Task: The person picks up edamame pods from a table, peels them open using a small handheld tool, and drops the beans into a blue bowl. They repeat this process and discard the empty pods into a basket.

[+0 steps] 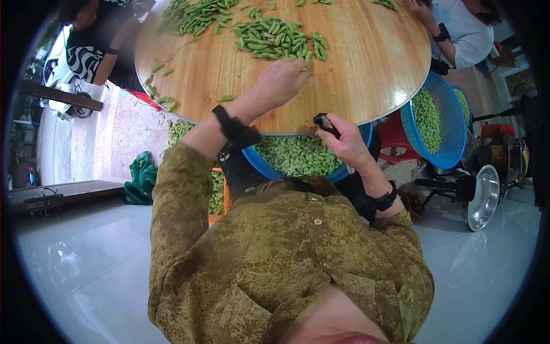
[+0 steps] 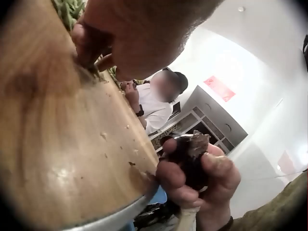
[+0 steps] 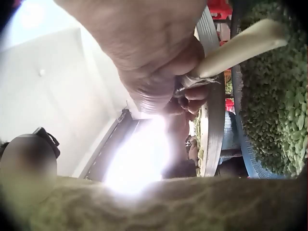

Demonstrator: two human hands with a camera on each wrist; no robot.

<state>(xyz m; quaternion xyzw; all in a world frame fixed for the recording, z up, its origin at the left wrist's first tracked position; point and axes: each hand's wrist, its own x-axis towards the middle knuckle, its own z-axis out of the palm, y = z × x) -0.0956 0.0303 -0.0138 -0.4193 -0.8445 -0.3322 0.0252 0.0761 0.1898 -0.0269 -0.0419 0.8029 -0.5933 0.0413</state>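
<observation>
The person's left grip (image 1: pixel 280 81) is nearly closed, thumb and fingertips pinching a single plump green bean pod (image 1: pixel 309 58) over the middle of the round, wood-grained desk (image 1: pixel 366 69). The person's right grip (image 1: pixel 345 139), at the desk's near edge, is curled firmly around a small dark tool with a brownish wrapping (image 2: pixel 191 153); a smooth pale rod (image 3: pixel 240 50) juts from the same grip, and whether it is the tool's handle cannot be told.

The step in hand looks like picking out one pod for shelling. The next move probably calls for drawing that pod clear of its neighbours and bringing it to the tool at the desk's near edge, with the right grip kept steady.

Just beyond the pinched pod, on the desk, lies a loose heap of green bean pods (image 1: pixel 275 35); a second green pod pile (image 1: pixel 197 17) sits toward the desk's far left. Below the desk's near edge, a wide blue plastic basin (image 1: pixel 256 164) holds pale green shelled beans (image 1: pixel 298 156). Right of the desk stands a deep blue plastic tub (image 1: pixel 452 123), also holding shelled beans.
</observation>
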